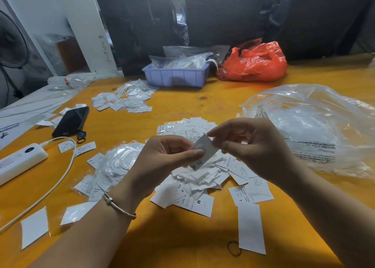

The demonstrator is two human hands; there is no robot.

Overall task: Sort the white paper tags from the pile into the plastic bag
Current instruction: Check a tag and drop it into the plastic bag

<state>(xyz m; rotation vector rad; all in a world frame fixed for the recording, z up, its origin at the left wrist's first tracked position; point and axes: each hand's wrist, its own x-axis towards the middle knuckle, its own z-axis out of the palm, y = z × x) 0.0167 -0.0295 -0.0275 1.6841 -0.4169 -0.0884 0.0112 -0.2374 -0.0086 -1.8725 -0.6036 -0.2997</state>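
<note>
Over the middle of the yellow table [182, 237], both my hands hold one white paper tag [205, 152] marked XL. My left hand [164, 162] pinches its lower part with the thumb on top. My right hand [249, 144] pinches its upper corner with curled fingers. Beneath them lies the pile of white tags [203, 182], some printed with S, M and XS. A large clear plastic bag [312, 125] with printed warnings lies crumpled at the right, apart from my hands. Small clear packets holding tags [119, 160] lie left of the pile.
A black phone [71, 121], a white power bank [20, 162] and its cable [60, 178] lie at the left. A purple tray [176, 77] of bagged items and an orange plastic bag [255, 62] stand at the back. More tags [123, 99] lie scattered behind the phone. A black ring [234, 248] lies near the front edge.
</note>
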